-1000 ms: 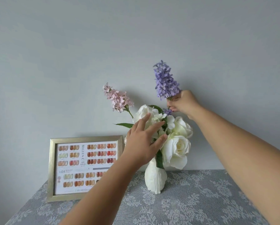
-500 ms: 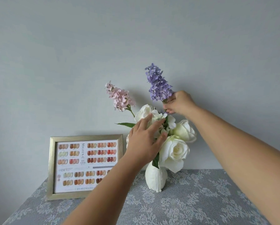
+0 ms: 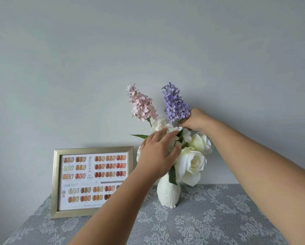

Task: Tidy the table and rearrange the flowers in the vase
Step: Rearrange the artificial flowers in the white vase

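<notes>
Our right hand [image 3: 195, 121] pinches, it seems, the upright purple flower spike [image 3: 174, 104]; our left hand [image 3: 157, 154], fingers spread, steadies white roses [image 3: 192, 165] in the white vase [image 3: 167, 193] mid-table, grey lace tablecloth [image 3: 210, 218], grey wall behind

One white vase [image 3: 168, 193], one purple flower spike [image 3: 175, 105], one pink flower spike [image 3: 142, 105], at least three white roses [image 3: 190, 165], one framed colour chart [image 3: 92, 181], two hands.
</notes>
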